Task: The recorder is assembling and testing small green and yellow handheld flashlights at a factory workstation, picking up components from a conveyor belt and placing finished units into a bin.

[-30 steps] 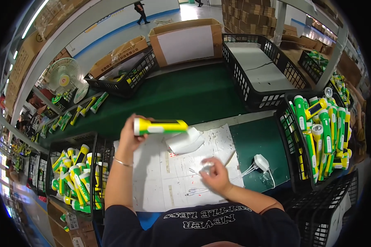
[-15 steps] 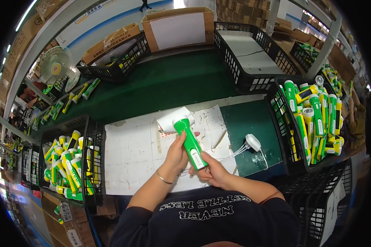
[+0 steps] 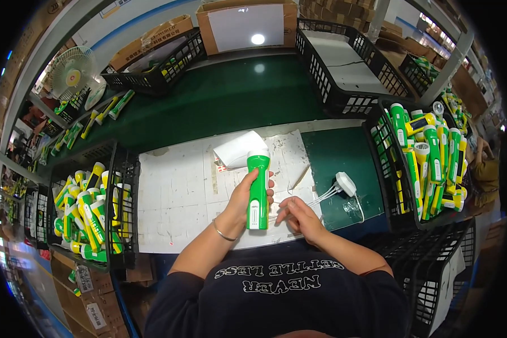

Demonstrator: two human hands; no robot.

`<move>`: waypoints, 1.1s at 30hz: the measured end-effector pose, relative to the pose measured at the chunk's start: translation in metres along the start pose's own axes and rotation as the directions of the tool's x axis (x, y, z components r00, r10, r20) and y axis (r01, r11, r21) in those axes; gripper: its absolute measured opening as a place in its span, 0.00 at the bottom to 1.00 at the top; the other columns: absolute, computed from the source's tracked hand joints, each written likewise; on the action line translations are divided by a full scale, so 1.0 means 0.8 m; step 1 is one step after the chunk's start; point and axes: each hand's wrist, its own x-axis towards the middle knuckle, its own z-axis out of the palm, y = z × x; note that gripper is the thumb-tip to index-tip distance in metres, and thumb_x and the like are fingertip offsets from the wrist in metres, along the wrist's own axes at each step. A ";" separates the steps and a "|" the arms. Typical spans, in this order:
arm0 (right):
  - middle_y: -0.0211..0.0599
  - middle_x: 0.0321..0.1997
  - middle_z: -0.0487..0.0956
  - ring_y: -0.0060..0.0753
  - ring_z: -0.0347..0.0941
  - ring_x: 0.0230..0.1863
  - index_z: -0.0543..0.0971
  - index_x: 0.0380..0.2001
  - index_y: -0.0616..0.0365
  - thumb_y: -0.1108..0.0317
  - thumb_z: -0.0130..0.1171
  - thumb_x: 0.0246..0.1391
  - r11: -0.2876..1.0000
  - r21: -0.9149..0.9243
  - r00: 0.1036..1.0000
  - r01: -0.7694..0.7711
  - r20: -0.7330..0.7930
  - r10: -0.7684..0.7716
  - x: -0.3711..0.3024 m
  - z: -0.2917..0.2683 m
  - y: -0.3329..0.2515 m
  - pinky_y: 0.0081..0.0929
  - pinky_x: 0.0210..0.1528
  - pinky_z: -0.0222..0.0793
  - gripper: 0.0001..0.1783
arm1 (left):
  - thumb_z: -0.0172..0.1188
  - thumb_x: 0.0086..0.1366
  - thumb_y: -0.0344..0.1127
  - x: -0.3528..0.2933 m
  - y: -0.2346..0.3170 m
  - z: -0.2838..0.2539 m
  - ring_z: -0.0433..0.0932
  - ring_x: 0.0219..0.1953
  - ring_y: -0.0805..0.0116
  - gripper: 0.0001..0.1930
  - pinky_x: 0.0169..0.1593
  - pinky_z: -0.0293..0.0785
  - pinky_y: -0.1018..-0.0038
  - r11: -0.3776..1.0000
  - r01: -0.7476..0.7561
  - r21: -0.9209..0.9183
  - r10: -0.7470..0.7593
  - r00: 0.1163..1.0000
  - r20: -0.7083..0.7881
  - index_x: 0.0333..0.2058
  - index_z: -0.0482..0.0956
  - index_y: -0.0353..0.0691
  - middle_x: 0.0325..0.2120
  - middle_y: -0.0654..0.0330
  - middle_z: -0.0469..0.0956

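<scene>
My left hand (image 3: 247, 194) is wrapped around a green flashlight (image 3: 258, 188) with a white rim, held over the white work sheet. Its head points away from me, and a bright round spot of light (image 3: 257, 39) shows on the white panel (image 3: 231, 31) at the back. Just right of the flashlight's tail is my right hand (image 3: 303, 218), apart from it, with bent, parted fingers and nothing seen in them. White cables run close by its fingers to a white plug adapter (image 3: 345, 184). A curled white sheet (image 3: 234, 151) lies beyond the flashlight.
Black crates full of green and yellow flashlights stand at the left (image 3: 87, 217) and right (image 3: 428, 163). Another black crate (image 3: 343, 70) sits at the back right, and one (image 3: 158, 70) at the back left. A fan (image 3: 73, 78) stands far left. Loose flashlights (image 3: 121, 105) lie near it.
The flashlight has turned from tilted to nearly straight ahead in my left hand. My right hand has let go of its tail and moved right. A light spot has appeared on the panel.
</scene>
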 end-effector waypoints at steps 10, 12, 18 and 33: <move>0.44 0.26 0.73 0.50 0.70 0.30 0.72 0.28 0.58 0.64 0.46 0.55 0.356 -0.892 0.917 0.279 0.137 -0.374 0.004 0.019 -0.059 0.38 0.30 0.66 0.10 | 0.48 0.65 0.43 -0.003 0.005 0.004 0.72 0.20 0.67 0.14 0.24 0.73 0.73 0.991 -0.097 0.098 0.099 0.995 -0.020 0.38 0.68 0.35 0.22 0.54 0.72; 0.39 0.26 0.74 0.46 0.71 0.24 0.74 0.29 0.58 0.66 0.50 0.53 0.059 -0.916 0.779 0.397 0.302 -0.550 0.011 0.023 -0.065 0.34 0.23 0.67 0.07 | 0.50 0.64 0.40 -0.007 0.009 0.012 0.74 0.25 0.67 0.13 0.27 0.75 0.72 0.958 -0.190 0.215 0.192 0.981 0.010 0.40 0.67 0.35 0.28 0.54 0.73; 0.31 0.20 0.69 0.33 0.69 0.15 0.71 0.23 0.53 0.61 0.55 0.48 -0.377 -0.851 0.709 0.366 0.518 -0.478 0.029 0.036 -0.065 0.29 0.15 0.63 0.09 | 0.47 0.66 0.42 -0.012 0.000 0.014 0.74 0.30 0.71 0.15 0.33 0.74 0.75 0.839 -0.307 0.450 0.327 0.944 0.035 0.42 0.68 0.35 0.32 0.58 0.73; 0.32 0.15 0.66 0.32 0.62 0.15 0.65 0.18 0.55 0.57 0.66 0.40 0.419 -0.850 0.879 0.321 0.102 -0.466 0.046 0.049 -0.049 0.28 0.19 0.60 0.21 | 0.51 0.63 0.48 -0.007 0.006 -0.005 0.75 0.28 0.68 0.18 0.28 0.74 0.73 0.951 -0.244 0.192 0.237 0.970 0.059 0.40 0.68 0.37 0.28 0.55 0.73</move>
